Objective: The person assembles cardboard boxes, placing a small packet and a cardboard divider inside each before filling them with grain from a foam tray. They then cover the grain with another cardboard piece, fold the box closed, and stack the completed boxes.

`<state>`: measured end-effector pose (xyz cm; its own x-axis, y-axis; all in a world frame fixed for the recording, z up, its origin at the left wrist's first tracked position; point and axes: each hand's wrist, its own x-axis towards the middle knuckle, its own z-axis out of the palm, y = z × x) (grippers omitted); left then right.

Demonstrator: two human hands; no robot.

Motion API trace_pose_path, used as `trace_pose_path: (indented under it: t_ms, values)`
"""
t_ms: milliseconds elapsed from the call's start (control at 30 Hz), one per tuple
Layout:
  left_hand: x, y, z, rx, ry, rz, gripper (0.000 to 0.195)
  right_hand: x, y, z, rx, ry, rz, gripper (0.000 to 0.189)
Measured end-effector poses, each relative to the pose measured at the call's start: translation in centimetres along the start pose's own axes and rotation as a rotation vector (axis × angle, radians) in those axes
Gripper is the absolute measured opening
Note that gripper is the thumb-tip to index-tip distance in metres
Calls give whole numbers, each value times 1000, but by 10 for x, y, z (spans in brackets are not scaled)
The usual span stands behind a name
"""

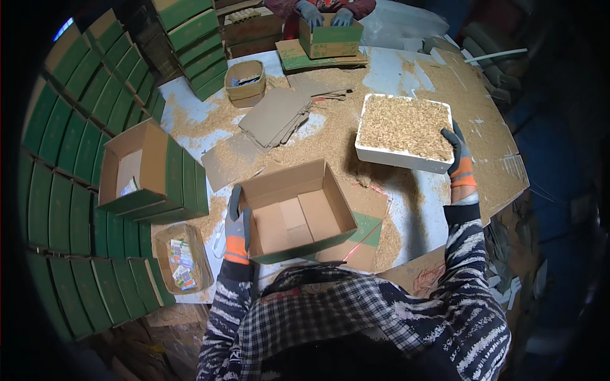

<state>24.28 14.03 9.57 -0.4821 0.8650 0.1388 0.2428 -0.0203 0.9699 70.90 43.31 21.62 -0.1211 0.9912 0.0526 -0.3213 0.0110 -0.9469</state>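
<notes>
My left hand, in a grey and orange glove, grips the left wall of an open cardboard box with a green outer side. Nothing lies in the box except its bare flaps and floor. In my right hand, gloved the same way, is the right edge of a white foam tray. The tray is heaped with light-brown husks and is above the table, to the right of and beyond the box. A flattened cardboard piece with a green band lies partly under the box.
Husks are scattered over the table. Cardboard sheets lie beyond the box. Green boxes are stacked at left, near a bin of printed packets and a smaller bin. Across the table, a co-worker's gloved hands are at another box.
</notes>
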Motion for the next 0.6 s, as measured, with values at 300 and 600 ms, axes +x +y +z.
trace_pose_path:
  t_ms: [300, 600]
  values:
    - [13, -19, 32, -978, 218, -298, 56, -89, -21, 171, -235, -443, 177, 63]
    - [-10, -8, 10, 123, 98, -66, 79, -118, 127, 191, -704, -563, 257, 74]
